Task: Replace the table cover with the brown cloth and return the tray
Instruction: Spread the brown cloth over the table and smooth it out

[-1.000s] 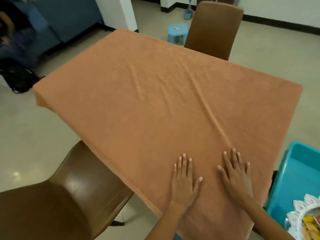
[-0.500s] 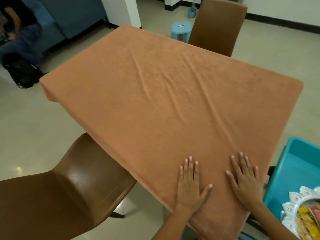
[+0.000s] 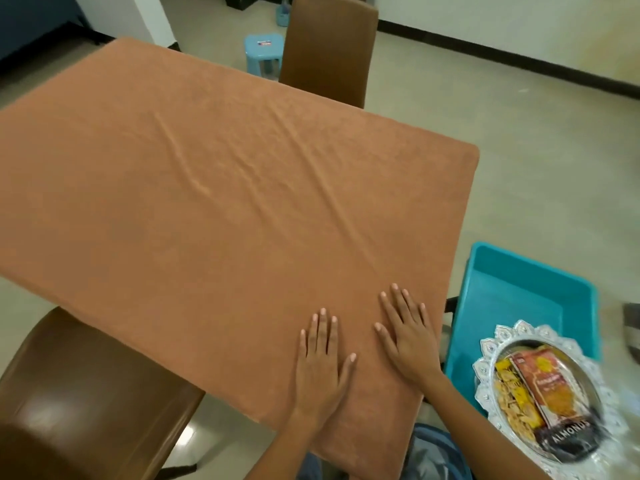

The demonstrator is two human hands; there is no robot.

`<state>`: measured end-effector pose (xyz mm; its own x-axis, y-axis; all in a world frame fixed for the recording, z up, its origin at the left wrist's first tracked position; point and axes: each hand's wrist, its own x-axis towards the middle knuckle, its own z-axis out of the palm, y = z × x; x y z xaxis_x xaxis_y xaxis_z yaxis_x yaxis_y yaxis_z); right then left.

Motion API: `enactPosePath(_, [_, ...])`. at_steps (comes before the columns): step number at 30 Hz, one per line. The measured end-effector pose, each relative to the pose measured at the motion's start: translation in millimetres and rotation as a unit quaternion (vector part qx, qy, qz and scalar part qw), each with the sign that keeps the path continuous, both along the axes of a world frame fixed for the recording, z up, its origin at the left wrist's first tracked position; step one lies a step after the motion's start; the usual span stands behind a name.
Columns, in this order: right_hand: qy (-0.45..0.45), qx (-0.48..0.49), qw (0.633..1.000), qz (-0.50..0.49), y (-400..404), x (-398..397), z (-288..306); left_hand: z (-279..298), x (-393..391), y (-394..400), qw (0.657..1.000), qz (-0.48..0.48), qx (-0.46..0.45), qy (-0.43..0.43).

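Observation:
The brown cloth (image 3: 214, 188) lies spread over the whole table, with a few soft creases running diagonally across its middle. Both of my hands press flat on it near the table's near edge: my left hand (image 3: 322, 358) with fingers straight and thumb out, my right hand (image 3: 407, 332) just to its right, fingers spread. A silver tray (image 3: 485, 386) with a scalloped rim sits at the lower right, off the table, holding snack packets and a dark almond packet.
A teal plastic tub (image 3: 540, 292) stands right of the table, under the tray's far side. One brown chair (image 3: 79, 396) is at the near left, another (image 3: 329, 46) at the far side. A small blue stool (image 3: 263, 50) stands beyond the table.
The view has swung to the right, bringing the tray and tub fully into sight. My hands stay flat on the cloth near the near edge, barely shifted.

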<state>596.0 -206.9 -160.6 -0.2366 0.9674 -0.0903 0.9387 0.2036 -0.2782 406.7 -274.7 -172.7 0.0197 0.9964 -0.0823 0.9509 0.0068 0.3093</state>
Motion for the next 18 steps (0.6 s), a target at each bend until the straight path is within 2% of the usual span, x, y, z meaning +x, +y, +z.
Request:
enactPosePath(7, [0.029,0.012,0.999,-0.013,-11,17,-4,4,21,-10,1.0,-0.01,-0.026,-0.01])
enactPosePath(10, [0.052,0.043,0.996,-0.064,-2,19,2,8,15,-7,0.999,-0.03,-0.002,-0.026])
enactPosePath(13, [0.073,0.071,0.984,-0.147,53,9,13,12,4,34,0.999,-0.012,0.022,-0.039])
enactPosePath(18, [0.01,0.012,0.996,-0.092,155,-16,9,9,1,120,0.999,-0.045,0.016,-0.016])
